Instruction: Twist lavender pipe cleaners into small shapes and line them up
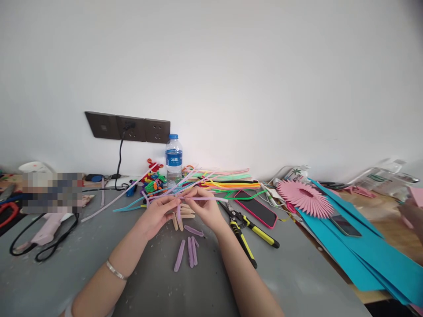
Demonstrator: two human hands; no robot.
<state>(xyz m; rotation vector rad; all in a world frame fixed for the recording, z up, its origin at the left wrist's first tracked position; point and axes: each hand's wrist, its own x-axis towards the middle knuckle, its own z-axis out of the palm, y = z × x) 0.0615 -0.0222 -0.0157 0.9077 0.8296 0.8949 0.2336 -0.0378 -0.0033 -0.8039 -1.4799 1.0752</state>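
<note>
My left hand and my right hand meet over the grey table, fingertips pinched together. Between them runs a light purple pipe cleaner, its free end pointing right past my right hand. A short purple length hangs down at the fingertips; whether it is the same stem I cannot tell. Just below my hands lie several beige folded pipe cleaner pieces, partly hidden by my fingers. Nearer to me are several purple folded pieces, lying between my forearms.
Loose coloured pipe cleaners spread behind my hands, beside a water bottle. Yellow-black pliers and a phone lie right. A pink glue gun is left. Pink folded paper rests on blue sheets; another person's hand is far right.
</note>
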